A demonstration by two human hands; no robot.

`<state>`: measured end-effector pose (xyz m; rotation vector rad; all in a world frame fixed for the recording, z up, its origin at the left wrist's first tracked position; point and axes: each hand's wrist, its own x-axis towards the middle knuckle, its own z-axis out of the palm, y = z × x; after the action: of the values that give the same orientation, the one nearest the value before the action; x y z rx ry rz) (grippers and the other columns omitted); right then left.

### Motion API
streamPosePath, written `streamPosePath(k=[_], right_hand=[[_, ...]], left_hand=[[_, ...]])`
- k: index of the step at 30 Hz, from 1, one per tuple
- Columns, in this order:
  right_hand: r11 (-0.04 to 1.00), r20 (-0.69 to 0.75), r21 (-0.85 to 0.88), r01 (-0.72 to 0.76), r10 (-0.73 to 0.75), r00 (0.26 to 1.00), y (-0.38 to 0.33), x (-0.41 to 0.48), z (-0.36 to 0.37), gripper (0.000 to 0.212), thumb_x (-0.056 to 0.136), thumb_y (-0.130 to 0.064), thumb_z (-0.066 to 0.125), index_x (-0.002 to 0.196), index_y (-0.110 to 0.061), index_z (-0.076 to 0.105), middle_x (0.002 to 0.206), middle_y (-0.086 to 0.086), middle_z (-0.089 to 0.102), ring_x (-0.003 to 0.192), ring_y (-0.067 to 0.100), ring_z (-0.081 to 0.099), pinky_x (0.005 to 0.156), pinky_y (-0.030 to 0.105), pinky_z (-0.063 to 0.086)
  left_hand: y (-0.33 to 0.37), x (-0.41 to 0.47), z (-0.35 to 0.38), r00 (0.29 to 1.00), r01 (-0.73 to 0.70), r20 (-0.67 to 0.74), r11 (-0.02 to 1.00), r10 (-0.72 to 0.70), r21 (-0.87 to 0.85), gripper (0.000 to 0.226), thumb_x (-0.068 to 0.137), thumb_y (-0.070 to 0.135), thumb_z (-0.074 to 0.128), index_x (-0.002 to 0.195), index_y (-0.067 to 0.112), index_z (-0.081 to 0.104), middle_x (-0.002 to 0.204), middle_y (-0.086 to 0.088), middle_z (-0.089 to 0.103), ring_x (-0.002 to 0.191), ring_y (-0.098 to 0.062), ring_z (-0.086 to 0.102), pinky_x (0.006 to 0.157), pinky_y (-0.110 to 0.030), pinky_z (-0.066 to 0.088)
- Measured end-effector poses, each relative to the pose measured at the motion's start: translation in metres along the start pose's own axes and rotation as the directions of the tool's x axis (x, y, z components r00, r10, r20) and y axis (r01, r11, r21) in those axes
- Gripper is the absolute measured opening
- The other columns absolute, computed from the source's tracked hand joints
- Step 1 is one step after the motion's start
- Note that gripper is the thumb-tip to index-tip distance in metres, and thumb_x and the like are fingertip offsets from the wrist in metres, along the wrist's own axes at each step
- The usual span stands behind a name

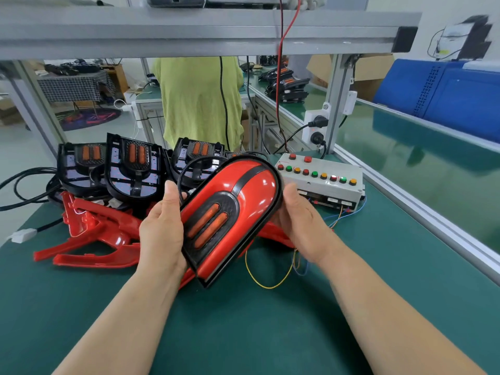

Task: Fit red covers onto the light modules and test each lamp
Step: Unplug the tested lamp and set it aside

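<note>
left hand [162,228] grips covered lamp [230,212] | right hand [300,220] apparently cups far edge, fingers hidden

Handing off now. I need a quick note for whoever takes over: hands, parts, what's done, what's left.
Left hand and right hand both grip one covered lamp, held tilted above the green mat.
Bare modules stand at back left, with loose red covers piled in front of them.
Test box sits on the mat at right.
Done: the held lamp's cover is on.
Left: test it (no glow shows, and I cannot tell whether it is wired up), then cover and test the bare modules.
</note>
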<state>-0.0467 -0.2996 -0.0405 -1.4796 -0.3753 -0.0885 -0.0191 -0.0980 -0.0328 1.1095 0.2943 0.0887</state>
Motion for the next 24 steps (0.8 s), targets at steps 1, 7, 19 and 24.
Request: streamPosePath(k=[1,7,19,24], right_hand=[[0.991,0.071,0.121,-0.053,0.044,0.996,-0.002,0.0,0.002,0.087,0.075,-0.081,0.057,0.13,-0.014,0.061,0.128,0.007,0.067,0.122,0.02,0.061,0.103,0.039,0.048],[0.987,0.235,0.126,-0.101,0.07,0.97,-0.003,0.0,0.012,0.096,0.056,-0.059,0.089,0.132,-0.012,0.053,0.122,0.0,0.067,0.117,0.017,0.061,0.101,0.036,0.051],[0.77,0.069,0.611,-0.185,0.181,0.981,-0.009,0.003,0.018,0.053,0.078,-0.041,0.067,0.121,-0.01,0.071,0.126,0.015,0.068,0.116,0.03,0.065,0.103,0.05,0.05],[0.724,0.117,0.658,-0.206,0.172,0.978,-0.012,-0.001,0.011,0.054,0.075,-0.037,0.073,0.12,-0.007,0.071,0.125,0.017,0.068,0.114,0.031,0.066,0.095,0.047,0.055]], left_hand=[[0.0,-0.003,0.002,1.0,0.009,0.007,1.0,-0.009,-0.019,0.049,0.085,0.062,0.065,0.098,0.015,0.069,0.084,-0.012,0.077,0.069,-0.028,0.075,0.053,-0.04,0.059],[0.0,-0.011,0.005,0.999,0.038,0.004,0.999,-0.038,-0.029,0.061,0.085,0.072,0.054,0.107,0.018,0.071,0.091,-0.009,0.078,0.072,-0.027,0.076,0.058,-0.04,0.059],[0.01,-0.004,0.005,0.987,-0.005,0.157,0.996,0.019,-0.095,0.066,0.099,0.065,0.025,0.118,0.021,0.07,0.126,-0.012,0.068,0.117,-0.032,0.064,0.089,-0.048,0.057],[0.014,0.007,-0.004,0.976,0.1,0.205,0.991,-0.079,-0.092,0.05,0.104,0.045,0.038,0.124,0.009,0.066,0.084,-0.002,0.07,0.087,-0.016,0.066,0.087,-0.035,0.056]])
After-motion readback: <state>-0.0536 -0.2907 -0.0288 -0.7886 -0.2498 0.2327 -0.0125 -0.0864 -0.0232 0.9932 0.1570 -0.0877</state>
